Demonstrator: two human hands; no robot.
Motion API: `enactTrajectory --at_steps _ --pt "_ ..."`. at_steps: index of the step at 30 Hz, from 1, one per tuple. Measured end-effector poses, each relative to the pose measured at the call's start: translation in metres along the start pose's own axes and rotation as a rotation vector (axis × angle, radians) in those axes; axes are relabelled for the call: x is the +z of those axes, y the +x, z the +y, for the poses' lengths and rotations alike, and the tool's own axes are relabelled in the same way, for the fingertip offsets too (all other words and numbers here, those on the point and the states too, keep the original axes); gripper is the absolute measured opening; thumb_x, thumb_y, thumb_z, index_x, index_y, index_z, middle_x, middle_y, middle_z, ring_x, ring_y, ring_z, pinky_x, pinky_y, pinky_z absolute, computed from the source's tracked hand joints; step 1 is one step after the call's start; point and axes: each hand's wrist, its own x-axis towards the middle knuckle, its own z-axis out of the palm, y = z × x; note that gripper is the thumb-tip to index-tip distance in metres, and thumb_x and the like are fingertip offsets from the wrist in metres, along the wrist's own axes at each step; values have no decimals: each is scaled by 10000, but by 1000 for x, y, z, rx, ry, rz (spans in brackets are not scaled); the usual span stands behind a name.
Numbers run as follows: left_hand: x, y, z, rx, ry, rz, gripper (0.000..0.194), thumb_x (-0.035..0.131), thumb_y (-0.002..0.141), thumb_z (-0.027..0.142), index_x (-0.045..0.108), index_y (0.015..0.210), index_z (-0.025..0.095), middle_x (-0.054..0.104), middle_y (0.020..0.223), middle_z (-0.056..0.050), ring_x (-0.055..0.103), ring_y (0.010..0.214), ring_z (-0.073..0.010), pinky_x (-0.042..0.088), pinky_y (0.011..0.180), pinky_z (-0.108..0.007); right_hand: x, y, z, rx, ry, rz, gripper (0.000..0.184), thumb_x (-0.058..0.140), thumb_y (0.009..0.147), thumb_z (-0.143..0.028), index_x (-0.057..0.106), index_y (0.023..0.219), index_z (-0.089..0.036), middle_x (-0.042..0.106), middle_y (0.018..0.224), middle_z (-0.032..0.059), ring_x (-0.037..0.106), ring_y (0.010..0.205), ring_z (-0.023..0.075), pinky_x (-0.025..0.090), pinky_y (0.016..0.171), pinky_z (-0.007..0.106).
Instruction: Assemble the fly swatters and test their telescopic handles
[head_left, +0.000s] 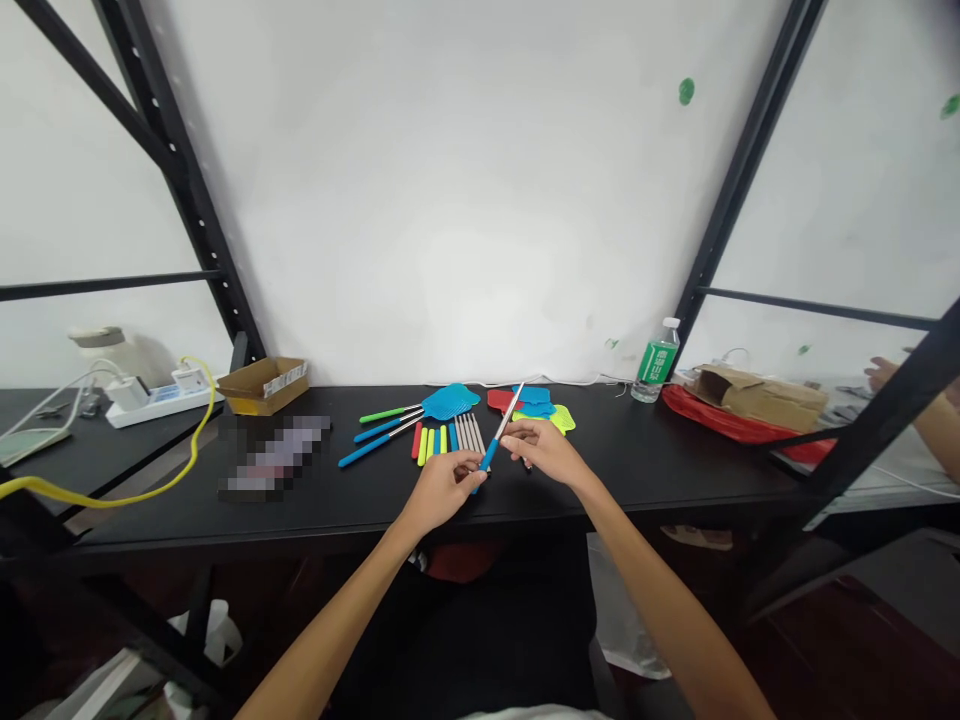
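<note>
At eleven o'clock, a blue swatter head is lying on the desk beside three handles, with colored grips and steel rods lying just right of them. The left hand is curling closed, pinching the blue grip of a steel rod that is slanting toward one o'clock. The right hand is pinching its shaft, with colored swatter heads lying at twelve o'clock.

Blue-handled, silver-shafted fly swatter above a black desk, near a blue gridded swatter head, a red head, a lime-yellow head and a green-labelled bottle.
</note>
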Motion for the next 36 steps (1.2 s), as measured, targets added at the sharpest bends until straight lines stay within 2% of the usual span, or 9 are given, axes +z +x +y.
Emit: enactTrajectory --at_steps 4,8,13,21,32,36 --pt "0 -2 -2 8 -3 14 318 619 857 373 730 1074 170 743 906 -70 678 809 -204 512 710 -277 8 -1 -3 25 40 -5 420 659 827 -523 691 1073 -184 710 951 84 679 695 167 476 479 220" --pt "-1 -5 2 25 23 13 295 608 855 363 737 1048 181 723 831 -48 643 732 -183 489 657 -262 9 -1 -10 60 220 128 455 664 815 -536 671 1122 -199 722 1001 94 675 694 156 496 502 223" --pt "-4 -6 8 55 25 37 280 572 877 354 732 1028 181 713 844 -54 637 747 -180 475 643 -247 5 -1 -14 88 335 244 460 705 765 -560 686 1019 -176 732 1008 114 666 663 148 484 493 220" --pt "-4 -5 3 51 58 16 227 607 857 313 745 1002 207 729 842 -36 657 775 -193 469 676 -254 12 1 -13 77 307 287 458 755 702 -578 696 885 -161 745 902 116 616 581 136 457 468 239" --pt "-3 -5 3 43 90 40 180 645 833 295 752 954 214 710 774 -3 621 697 -162 426 645 -244 14 1 -8 66 327 273 385 764 730 -529 679 828 -167 749 864 98 575 532 109 424 451 223" --pt "-2 -4 4 51 91 73 182 636 844 340 732 899 195 692 734 -1 576 639 -145 403 603 -234 29 2 -2 91 323 253 388 778 710 -517 670 819 -161 739 800 83 589 526 112 422 443 212"
